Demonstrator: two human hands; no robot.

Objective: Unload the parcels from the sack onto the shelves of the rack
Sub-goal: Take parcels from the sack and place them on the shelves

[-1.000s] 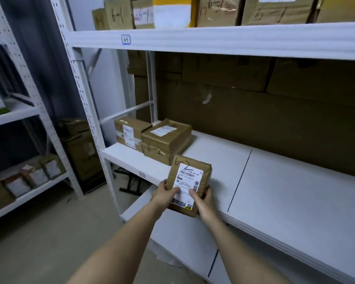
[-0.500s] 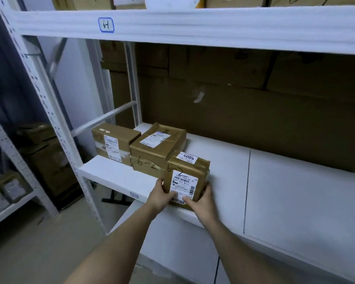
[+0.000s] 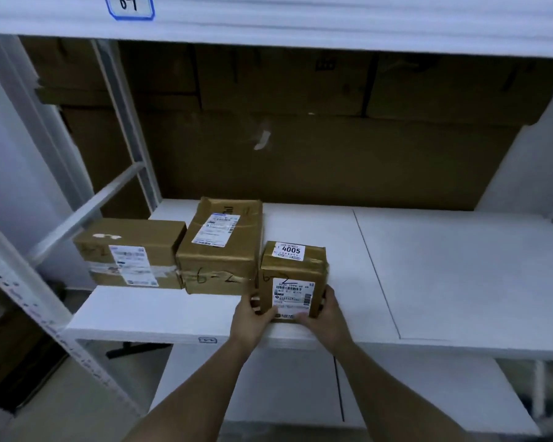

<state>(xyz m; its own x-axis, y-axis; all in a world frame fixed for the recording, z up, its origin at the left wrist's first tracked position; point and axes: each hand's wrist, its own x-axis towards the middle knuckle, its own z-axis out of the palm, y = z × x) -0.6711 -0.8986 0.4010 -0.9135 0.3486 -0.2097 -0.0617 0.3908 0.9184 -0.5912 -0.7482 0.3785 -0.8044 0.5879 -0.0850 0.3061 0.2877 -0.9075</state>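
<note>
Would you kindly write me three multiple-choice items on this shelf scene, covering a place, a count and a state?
1. Where does the parcel marked 4005 stand?
A. right of the other two
B. between them
C. on the shelf above

2. How many parcels are on this shelf?
A. two
B. three
C. five

3. What are the hands doing?
A. hanging idle
B. both holding the 4005 parcel
C. one lifting the left parcel

Answers:
1 A, it stands beside the middle parcel, farthest from the left parcel.
2 B, three brown boxes in a row.
3 B, left hand and right hand clasp its sides.

Parcel: brown cardboard, glossy tape, white paper labels. Shelf: white, matt, smooth board.
</note>
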